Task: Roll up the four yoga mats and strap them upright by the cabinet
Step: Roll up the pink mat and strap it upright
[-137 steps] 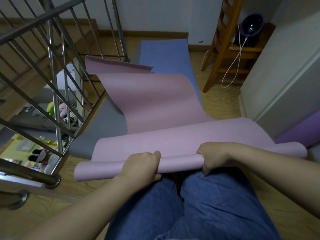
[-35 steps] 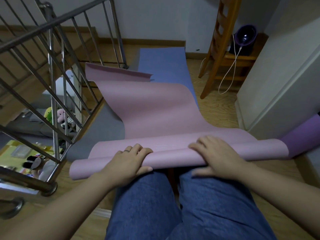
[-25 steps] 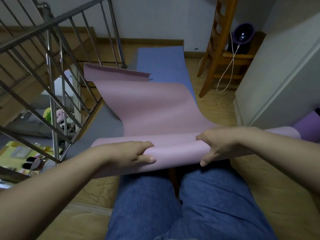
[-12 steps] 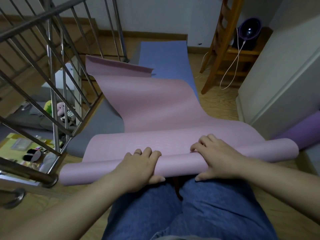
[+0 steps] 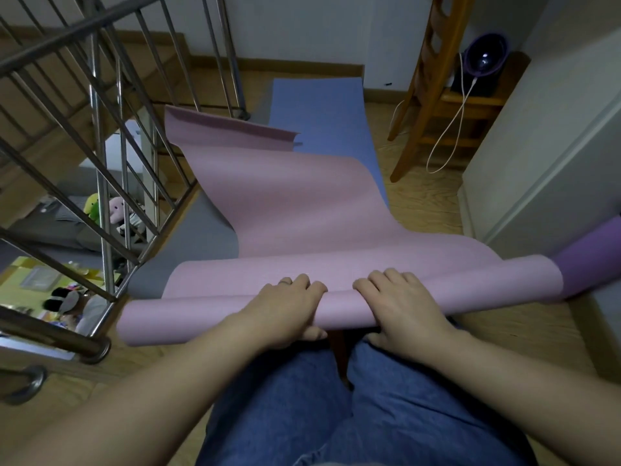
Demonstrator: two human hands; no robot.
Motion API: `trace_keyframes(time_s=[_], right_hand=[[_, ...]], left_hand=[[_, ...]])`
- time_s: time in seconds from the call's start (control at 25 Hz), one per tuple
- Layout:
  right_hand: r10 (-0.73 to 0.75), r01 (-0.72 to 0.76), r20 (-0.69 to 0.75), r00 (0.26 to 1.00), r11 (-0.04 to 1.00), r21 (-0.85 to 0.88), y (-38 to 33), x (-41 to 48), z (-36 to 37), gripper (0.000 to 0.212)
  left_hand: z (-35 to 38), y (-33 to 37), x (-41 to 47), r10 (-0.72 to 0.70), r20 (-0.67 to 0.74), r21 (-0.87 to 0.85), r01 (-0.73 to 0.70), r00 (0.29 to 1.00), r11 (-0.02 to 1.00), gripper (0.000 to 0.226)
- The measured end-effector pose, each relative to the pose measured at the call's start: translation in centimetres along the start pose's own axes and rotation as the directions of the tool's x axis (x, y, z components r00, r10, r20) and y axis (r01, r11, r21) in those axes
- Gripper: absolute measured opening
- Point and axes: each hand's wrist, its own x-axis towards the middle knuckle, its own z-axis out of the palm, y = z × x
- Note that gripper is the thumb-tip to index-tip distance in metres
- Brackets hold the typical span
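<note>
A pink yoga mat (image 5: 295,210) lies before my knees, its near end rolled into a loose tube across the floor. My left hand (image 5: 285,307) grips the roll near its middle, fingers curled over the top and thumb beneath. Just to the right, my right hand (image 5: 400,304) grips the same roll in the same way. Under the pink mat lie a grey mat (image 5: 198,243) on the left and a blue mat (image 5: 322,112) stretching toward the far wall. A rolled purple mat (image 5: 591,260) lies at the right by the white cabinet (image 5: 551,156).
A steel stair railing (image 5: 100,136) borders the left side, with the drop to a lower floor behind it. A wooden ladder (image 5: 426,85) and a low wooden shelf with a purple lamp (image 5: 485,60) and white cable stand at the back right. The floor is wood.
Both hands have rolled the pink mat's near end a little further and moved closer together at the middle of the roll. The unrolled part has barely shifted.
</note>
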Motion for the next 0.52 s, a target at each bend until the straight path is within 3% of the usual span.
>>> trace_keyframes(time_s=[0.08,0.2,0.28,0.44,0.52], right_hand=[[0.024,-0.023,0.027,0.999,1.000,-0.008,-0.4,0.5,-0.2,0.056],[0.045,-0.072,0.236,0.971,0.992,0.104,1.0,2.9,-1.8,0.052],[0.040,-0.081,0.297,0.954,0.989,0.124,1.3,3.8,-2.1,0.054],[0.053,-0.056,0.081,0.995,0.998,0.030,0.9,2.3,-0.7,0.057],[0.053,-0.055,0.108,0.993,0.998,0.017,1.3,2.8,-1.0,0.053]], left_hand=[[-0.5,0.1,0.6,-0.039,0.042,-0.022,0.040,0.998,0.999,0.066],[0.6,2.4,0.0,-0.060,-0.219,0.193,0.104,0.974,0.976,0.060],[0.7,2.3,0.2,-0.051,-0.174,0.191,0.085,0.983,0.978,0.058],[-1.8,-0.3,2.6,-0.026,0.063,-0.065,0.030,0.998,0.997,0.056],[-2.0,0.4,2.9,-0.065,0.056,-0.031,0.066,0.996,0.997,0.056]])
